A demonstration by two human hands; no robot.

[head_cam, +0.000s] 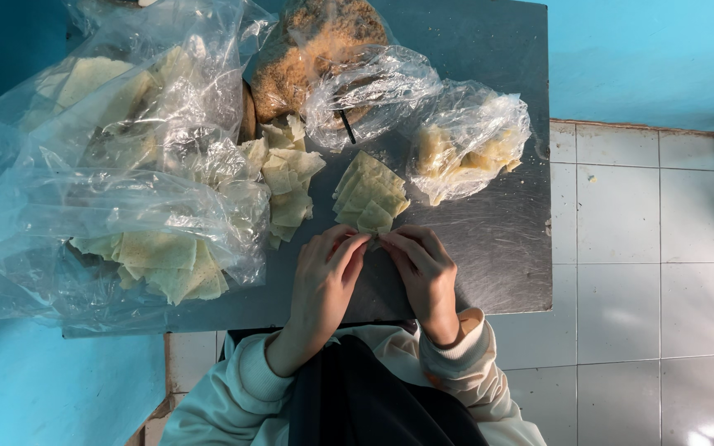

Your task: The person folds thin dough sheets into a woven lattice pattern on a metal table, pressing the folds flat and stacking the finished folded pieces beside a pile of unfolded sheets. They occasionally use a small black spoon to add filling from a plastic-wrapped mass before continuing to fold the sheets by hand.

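My left hand and my right hand meet fingertip to fingertip over the grey metal table. Together they pinch the near edge of a pale square dough wrapper at the bottom of a small fanned stack of wrappers. What lies under my fingers is hidden. Another loose heap of wrappers lies just left of the stack.
A big clear plastic bag with flat pale sheets covers the table's left side. A bag of brown crumbs and a bag of pale yellow pieces sit at the back. White floor tiles lie to the right, with blue walls around.
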